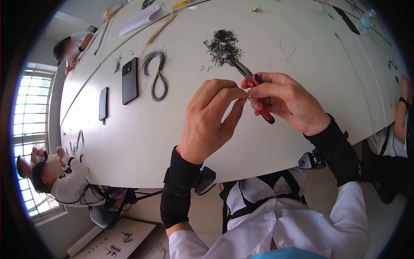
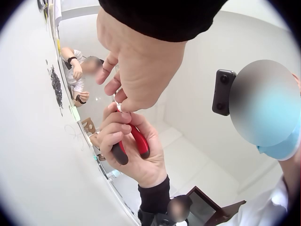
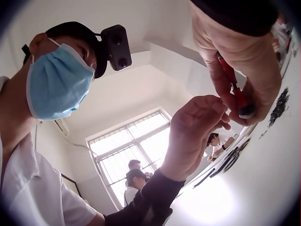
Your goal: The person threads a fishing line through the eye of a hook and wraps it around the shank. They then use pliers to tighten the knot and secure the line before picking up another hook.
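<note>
Over the tabletop, near a pile of dark bent wires, the right grip holds red-handled pliers; the left grip pinches a tiny piece, hard to identify, best held lightly and steadily.

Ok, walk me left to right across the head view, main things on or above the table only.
Smaller phone → larger phone → looped dark bundle → left hand → right hand → clear bottle.
</note>
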The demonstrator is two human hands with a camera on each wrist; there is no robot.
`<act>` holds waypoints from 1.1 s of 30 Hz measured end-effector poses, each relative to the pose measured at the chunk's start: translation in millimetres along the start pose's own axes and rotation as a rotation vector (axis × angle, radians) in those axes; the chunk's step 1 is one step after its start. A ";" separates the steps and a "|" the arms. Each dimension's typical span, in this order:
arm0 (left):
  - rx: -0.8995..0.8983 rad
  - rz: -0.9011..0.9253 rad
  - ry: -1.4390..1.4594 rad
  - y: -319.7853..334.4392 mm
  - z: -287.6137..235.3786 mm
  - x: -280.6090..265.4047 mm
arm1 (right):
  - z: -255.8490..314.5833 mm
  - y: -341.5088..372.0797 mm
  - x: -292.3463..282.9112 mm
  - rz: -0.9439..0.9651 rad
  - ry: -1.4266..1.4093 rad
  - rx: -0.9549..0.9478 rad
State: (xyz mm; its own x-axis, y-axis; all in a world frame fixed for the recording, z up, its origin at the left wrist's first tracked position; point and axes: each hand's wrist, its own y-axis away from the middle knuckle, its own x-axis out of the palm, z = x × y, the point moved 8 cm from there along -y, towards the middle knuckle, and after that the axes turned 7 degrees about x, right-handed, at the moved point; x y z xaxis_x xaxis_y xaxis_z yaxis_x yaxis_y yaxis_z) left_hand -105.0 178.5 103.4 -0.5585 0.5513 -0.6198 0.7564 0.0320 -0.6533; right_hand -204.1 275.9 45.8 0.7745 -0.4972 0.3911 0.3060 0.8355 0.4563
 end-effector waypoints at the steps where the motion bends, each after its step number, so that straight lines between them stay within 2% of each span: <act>1: -0.001 -0.001 -0.001 -0.1 0.2 -0.1 | 0.0 -0.1 0.2 0.003 -0.001 -0.001; 13: -0.014 -0.003 0.018 2.6 1.6 2.5 | -5.3 -3.3 -0.4 0.033 -0.010 0.043; 20: -0.036 -0.021 0.031 2.3 3.5 0.6 | -4.3 -4.9 -3.1 0.005 0.031 -0.004; 25: -0.189 -0.166 0.110 6.2 19.1 -6.6 | 8.2 5.1 -6.7 -0.101 0.224 -0.142; 26: -0.224 -0.192 0.138 8.3 23.8 -7.7 | 8.7 8.7 -6.9 -0.172 0.220 -0.204; 29: -0.326 -0.260 0.220 14.4 34.2 -8.4 | 4.7 14.7 1.5 -0.190 0.379 -0.369; 33: -0.490 -0.298 0.340 19.9 39.6 -5.0 | 2.8 15.2 6.6 -0.225 0.465 -0.430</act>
State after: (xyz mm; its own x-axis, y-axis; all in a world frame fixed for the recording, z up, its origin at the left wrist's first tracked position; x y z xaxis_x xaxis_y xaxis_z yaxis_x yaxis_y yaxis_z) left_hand -100.6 143.4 76.2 -0.6900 0.6897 -0.2195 0.6984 0.5548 -0.4521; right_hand -195.9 284.7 57.6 0.7945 -0.5982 -0.1048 0.6066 0.7899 0.0898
